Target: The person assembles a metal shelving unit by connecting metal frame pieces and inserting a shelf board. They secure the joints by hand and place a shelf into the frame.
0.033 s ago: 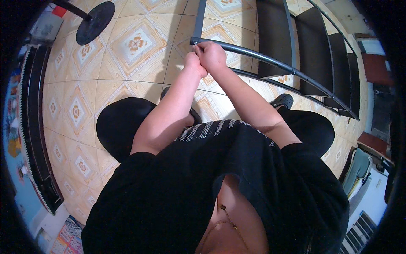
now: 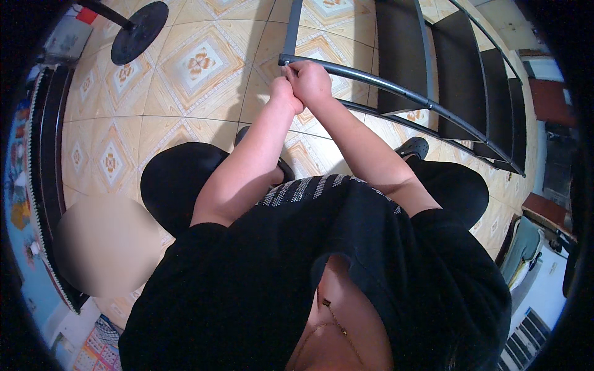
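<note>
A black metal shelf rack (image 2: 402,55) lies on its side on the tiled floor, its tubular frame and dark boards stretching off to the right. Both my hands meet at the near left corner of this frame, beside a small shiny screw head (image 2: 286,63). My right hand (image 2: 311,80) is closed, its fingertips pinched together just below the corner of the tube. Pressed close against it, my left hand (image 2: 285,94) is closed too. Whatever the fingers hold is hidden or too small to make out.
A round black stand base (image 2: 140,34) is on the floor at the far left. Along the left edge runs a dark piece of furniture (image 2: 52,154). My knees are spread wide, and a dark clog (image 2: 413,147) is near the rack's lower tube.
A blurred round patch now covers part of the floor at the left. My hands and the rack have not visibly moved.
</note>
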A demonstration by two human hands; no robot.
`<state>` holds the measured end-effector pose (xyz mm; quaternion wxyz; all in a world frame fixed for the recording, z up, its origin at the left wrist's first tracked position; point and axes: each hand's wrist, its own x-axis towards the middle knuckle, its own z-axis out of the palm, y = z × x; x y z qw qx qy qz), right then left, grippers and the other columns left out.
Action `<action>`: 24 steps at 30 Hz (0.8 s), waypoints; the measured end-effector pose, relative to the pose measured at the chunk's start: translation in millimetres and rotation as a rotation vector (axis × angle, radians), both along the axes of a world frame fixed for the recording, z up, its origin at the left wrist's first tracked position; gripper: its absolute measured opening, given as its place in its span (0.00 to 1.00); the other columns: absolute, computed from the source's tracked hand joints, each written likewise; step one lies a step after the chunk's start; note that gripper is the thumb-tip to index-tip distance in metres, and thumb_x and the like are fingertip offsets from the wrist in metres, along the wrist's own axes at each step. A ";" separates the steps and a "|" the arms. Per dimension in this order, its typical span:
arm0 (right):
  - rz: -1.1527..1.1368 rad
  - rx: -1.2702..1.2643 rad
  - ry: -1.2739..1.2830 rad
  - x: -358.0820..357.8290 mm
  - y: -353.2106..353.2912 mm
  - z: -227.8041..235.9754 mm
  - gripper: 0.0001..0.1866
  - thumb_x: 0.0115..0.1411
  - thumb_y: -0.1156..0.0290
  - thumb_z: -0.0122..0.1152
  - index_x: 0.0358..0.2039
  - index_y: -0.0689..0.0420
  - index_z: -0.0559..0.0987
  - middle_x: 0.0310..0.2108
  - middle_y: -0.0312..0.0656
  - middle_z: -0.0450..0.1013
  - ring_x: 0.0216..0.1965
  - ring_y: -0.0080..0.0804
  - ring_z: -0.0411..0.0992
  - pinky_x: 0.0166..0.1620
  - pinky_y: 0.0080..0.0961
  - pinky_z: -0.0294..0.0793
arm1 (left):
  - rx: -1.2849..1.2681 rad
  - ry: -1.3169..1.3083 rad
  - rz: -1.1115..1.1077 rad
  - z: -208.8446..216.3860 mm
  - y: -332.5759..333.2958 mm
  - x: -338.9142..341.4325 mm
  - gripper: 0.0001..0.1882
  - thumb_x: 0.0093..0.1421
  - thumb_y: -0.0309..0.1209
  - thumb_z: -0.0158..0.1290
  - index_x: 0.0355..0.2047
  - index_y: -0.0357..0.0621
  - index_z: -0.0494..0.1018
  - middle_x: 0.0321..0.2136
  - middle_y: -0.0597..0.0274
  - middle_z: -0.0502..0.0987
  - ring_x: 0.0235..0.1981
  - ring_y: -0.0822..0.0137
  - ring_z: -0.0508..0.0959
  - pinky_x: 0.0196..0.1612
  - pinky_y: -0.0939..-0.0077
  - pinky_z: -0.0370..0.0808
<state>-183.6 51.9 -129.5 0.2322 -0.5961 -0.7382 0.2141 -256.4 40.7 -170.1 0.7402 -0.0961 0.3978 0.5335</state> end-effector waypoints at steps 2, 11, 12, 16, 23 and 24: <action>0.006 -0.055 -0.037 -1.2 1.9 1.9 0.12 0.52 0.59 0.59 0.30 0.52 0.83 0.29 0.47 0.77 0.31 0.45 0.76 0.35 0.38 0.76 | 0.005 0.002 0.002 2.8 -1.3 0.3 0.21 0.68 0.43 0.29 0.49 0.46 0.67 0.48 0.58 0.72 0.48 0.60 0.73 0.51 0.58 0.70; -0.058 -0.234 0.053 -1.3 6.9 6.5 0.14 0.55 0.56 0.59 0.33 0.52 0.83 0.28 0.48 0.77 0.29 0.45 0.76 0.34 0.35 0.74 | -0.019 0.006 0.028 12.3 -8.3 4.6 0.19 0.68 0.40 0.29 0.48 0.47 0.66 0.46 0.58 0.71 0.45 0.61 0.74 0.49 0.59 0.72; -0.031 -0.184 -0.058 -0.5 10.6 3.1 0.14 0.55 0.55 0.60 0.34 0.50 0.83 0.28 0.47 0.77 0.30 0.44 0.76 0.35 0.34 0.75 | -0.025 0.004 0.019 10.7 -7.3 4.7 0.19 0.68 0.40 0.29 0.47 0.47 0.67 0.46 0.58 0.72 0.45 0.61 0.74 0.49 0.60 0.72; 0.016 -0.182 -0.115 2.5 11.5 8.7 0.15 0.55 0.53 0.59 0.34 0.49 0.84 0.29 0.46 0.78 0.31 0.44 0.76 0.35 0.35 0.75 | -0.008 -0.048 -0.016 1.6 -2.0 2.5 0.19 0.68 0.40 0.30 0.47 0.47 0.67 0.46 0.58 0.72 0.46 0.61 0.73 0.49 0.59 0.72; -0.027 -0.242 -0.102 -9.2 7.8 10.6 0.16 0.56 0.52 0.57 0.32 0.50 0.83 0.29 0.46 0.78 0.32 0.44 0.76 0.36 0.37 0.75 | -0.053 -0.016 -0.012 -12.9 2.7 -9.7 0.18 0.68 0.40 0.31 0.45 0.49 0.69 0.45 0.60 0.73 0.44 0.62 0.74 0.46 0.62 0.73; -0.039 -0.228 -0.079 -9.0 7.3 5.0 0.15 0.55 0.53 0.58 0.31 0.50 0.83 0.29 0.46 0.77 0.32 0.45 0.76 0.37 0.38 0.75 | -0.044 -0.005 -0.010 -11.6 1.0 -9.2 0.17 0.67 0.40 0.32 0.44 0.49 0.69 0.44 0.61 0.73 0.43 0.62 0.74 0.45 0.63 0.74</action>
